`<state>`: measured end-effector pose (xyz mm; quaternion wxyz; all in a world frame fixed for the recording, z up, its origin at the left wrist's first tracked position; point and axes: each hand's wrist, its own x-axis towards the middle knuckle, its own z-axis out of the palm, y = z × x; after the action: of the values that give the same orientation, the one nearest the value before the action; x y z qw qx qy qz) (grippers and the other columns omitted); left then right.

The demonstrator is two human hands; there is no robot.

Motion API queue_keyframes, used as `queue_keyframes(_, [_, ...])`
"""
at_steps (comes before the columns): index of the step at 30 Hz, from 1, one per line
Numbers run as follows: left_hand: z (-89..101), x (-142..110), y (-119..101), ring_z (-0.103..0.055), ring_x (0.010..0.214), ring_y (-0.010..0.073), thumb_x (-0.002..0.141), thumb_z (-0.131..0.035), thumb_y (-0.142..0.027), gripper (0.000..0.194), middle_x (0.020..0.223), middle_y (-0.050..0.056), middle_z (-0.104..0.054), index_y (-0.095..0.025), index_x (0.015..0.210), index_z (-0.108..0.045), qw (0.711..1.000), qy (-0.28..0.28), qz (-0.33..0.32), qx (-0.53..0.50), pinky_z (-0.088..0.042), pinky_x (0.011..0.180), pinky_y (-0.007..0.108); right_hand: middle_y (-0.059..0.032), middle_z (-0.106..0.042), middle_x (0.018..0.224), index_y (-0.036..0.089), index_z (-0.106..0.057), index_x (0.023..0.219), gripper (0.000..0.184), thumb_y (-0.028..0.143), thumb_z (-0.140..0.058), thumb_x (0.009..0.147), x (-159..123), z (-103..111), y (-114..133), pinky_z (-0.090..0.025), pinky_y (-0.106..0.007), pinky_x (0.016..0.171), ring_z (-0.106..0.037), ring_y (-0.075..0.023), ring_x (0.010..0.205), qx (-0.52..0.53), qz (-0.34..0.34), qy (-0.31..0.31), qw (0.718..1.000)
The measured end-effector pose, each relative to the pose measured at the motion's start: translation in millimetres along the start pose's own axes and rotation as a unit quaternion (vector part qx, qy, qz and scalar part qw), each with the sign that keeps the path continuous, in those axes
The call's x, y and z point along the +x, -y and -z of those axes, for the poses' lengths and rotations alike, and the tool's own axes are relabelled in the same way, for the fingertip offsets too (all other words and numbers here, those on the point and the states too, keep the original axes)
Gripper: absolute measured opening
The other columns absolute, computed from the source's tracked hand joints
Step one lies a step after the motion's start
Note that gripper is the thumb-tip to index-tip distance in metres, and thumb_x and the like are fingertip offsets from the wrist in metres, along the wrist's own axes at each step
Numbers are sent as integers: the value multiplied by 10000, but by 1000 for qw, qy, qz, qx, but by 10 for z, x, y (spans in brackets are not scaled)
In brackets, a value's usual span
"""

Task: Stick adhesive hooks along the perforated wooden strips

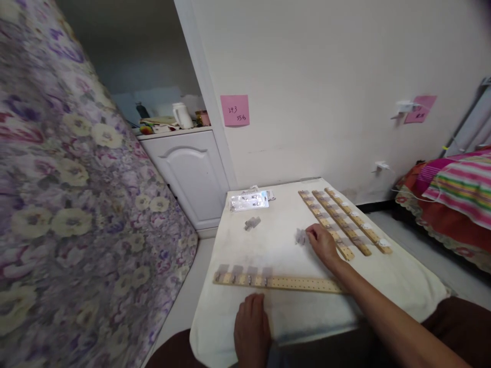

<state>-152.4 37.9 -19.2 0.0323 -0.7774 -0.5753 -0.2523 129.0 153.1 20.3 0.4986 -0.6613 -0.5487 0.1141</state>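
Note:
My right hand [322, 244] reaches over the table with thumb and fingers pinched together at a small pile of greyish see-through pieces [300, 236]. Whatever is between those fingertips is too small to make out. Near the front edge my left hand [252, 327] rests on the cloth, fingers forward and holding nothing visible. Just beyond it lies a long wooden strip [303, 283] with rows of holes. Several greyish clear pieces with small silvery parts sit on its left half; the right half shows bare holes. Another small cluster of greyish pieces [252, 223] lies farther back.
Three wooden strips [337, 220] carrying pieces lie side by side at the right. Clear plastic packaging [249, 200] sits at the back left. A white cloth [230, 245] covers the table, which meets the wall. A flowered curtain [88, 194] hangs left; a bed [456, 189] stands right.

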Motion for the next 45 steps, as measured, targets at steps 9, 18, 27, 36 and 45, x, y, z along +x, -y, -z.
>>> queue_keyframes(9, [-7,3,1,-552,924,189,832,-419,-48,315,1012,41,-587,-195,1085,-537,1000,-12,1,-29,-448,840,325,8,-594,587,180,-587,797,183,268,-427,776,-80,61,-10,-395,-231,515,-550,-146,519,41,-61,44,996])
queue_keyframes(18, [-20,-14,5,-559,918,196,828,-416,-73,303,997,49,-599,-187,1080,-541,999,-18,4,-37,-466,838,351,19,-596,551,202,-589,581,99,158,-514,629,-91,212,0,-325,-232,529,-516,-142,551,11,-37,134,990])
queue_keyframes(27, [-32,-17,-7,-552,940,200,828,-425,-60,314,1017,48,-591,-190,1091,-539,999,-14,5,-36,-461,852,351,25,-551,560,191,-589,761,156,304,-484,736,-107,231,32,-378,-243,514,-497,-136,508,73,-71,121,987])
queue_keyframes(36, [33,-5,-56,-568,914,198,831,-412,-74,290,979,55,-610,-198,1037,-574,995,-37,12,-94,-478,830,369,59,-495,491,194,-526,753,243,420,-597,697,-398,185,205,-412,-234,482,-461,-99,429,319,-185,248,896])
queue_keyframes(45, [-118,-120,-350,-574,957,194,860,-369,-74,365,1044,82,-612,-190,1160,-540,984,-12,-39,-174,-490,841,365,70,-466,531,201,-539,745,100,297,-511,749,-608,-255,246,-318,-202,431,-442,-97,443,199,-69,323,923])
